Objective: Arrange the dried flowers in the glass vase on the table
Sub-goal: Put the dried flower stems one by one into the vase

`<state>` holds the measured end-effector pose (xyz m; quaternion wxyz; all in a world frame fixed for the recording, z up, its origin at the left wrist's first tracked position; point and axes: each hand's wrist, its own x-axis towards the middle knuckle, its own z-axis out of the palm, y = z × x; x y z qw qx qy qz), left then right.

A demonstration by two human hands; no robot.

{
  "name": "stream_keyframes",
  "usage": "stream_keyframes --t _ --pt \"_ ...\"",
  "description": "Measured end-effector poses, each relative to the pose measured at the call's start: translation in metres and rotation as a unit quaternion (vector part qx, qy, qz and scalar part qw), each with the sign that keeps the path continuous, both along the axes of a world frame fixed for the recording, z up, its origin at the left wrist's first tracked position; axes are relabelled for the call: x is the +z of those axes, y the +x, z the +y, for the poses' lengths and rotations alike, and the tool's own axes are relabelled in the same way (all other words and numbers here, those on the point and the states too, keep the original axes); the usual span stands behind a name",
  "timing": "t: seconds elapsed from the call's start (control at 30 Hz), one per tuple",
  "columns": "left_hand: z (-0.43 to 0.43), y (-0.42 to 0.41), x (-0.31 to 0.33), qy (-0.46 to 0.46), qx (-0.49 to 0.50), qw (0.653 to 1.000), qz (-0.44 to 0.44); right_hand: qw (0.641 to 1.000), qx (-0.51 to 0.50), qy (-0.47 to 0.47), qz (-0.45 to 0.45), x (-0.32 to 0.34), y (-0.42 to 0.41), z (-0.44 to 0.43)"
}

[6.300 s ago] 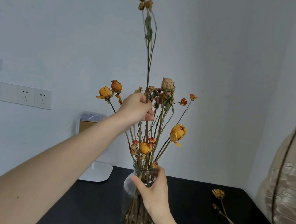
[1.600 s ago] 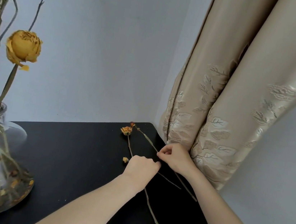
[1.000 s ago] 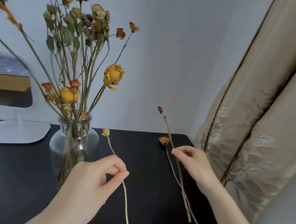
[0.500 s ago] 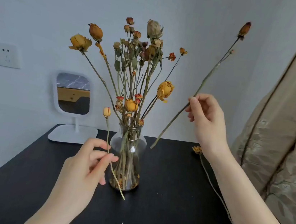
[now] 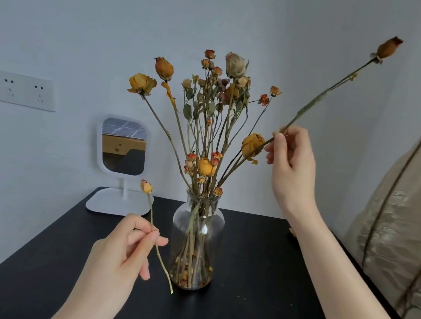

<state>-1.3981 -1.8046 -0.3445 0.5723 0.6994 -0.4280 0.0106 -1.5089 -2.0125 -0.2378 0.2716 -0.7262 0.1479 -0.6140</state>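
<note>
Vase [image 5: 195,240]: clear glass, upright on the black table [image 5: 251,312], holding a bunch of dried flowers [image 5: 219,107].
Left hand [image 5: 122,252]: pinches a short stem [image 5: 153,228] with a small yellow bud, just left of the vase.
Right hand [image 5: 292,167]: pinches a long stem [image 5: 328,90], brown bud tilted up to the right, lower end among the bunch.
Behind: mirror [image 5: 122,147], wall sockets [image 5: 23,89]. Right: curtain [image 5: 409,225].

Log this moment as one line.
glass vase: upright on table, holds bouquet | left hand: pinches short stem, outside it | right hand: pinches long stem, tilted, bud high
</note>
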Motion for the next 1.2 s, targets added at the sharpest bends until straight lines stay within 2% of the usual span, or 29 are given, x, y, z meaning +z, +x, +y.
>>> stream_keyframes --t 0.13,0.4,0.53,0.67,0.73,0.9,1.2 --pt "-0.005 0.001 -0.002 -0.001 -0.004 1.0 0.011 0.999 0.021 -0.004 0.024 0.001 0.001 -0.001" --pt "-0.005 0.003 -0.001 0.007 -0.004 1.0 -0.002 0.985 -0.006 -0.009 0.171 -0.014 0.014 -0.003" --pt "-0.004 0.006 -0.001 0.012 0.001 1.0 -0.01 0.965 -0.031 -0.026 0.259 -0.014 0.02 -0.003" --pt "-0.006 0.008 -0.002 0.016 0.001 1.0 -0.01 0.929 -0.011 -0.006 0.369 -0.021 0.026 -0.004" --pt "-0.007 0.009 -0.002 0.012 -0.001 1.0 -0.008 0.937 0.009 0.014 0.349 -0.019 0.028 -0.003" --pt "-0.009 0.013 -0.005 0.006 -0.003 1.0 0.006 0.976 0.02 0.039 0.215 -0.002 0.03 -0.001" --pt "-0.012 0.015 -0.007 -0.003 -0.007 1.0 0.026 0.973 0.001 0.061 0.222 -0.008 0.031 -0.002"
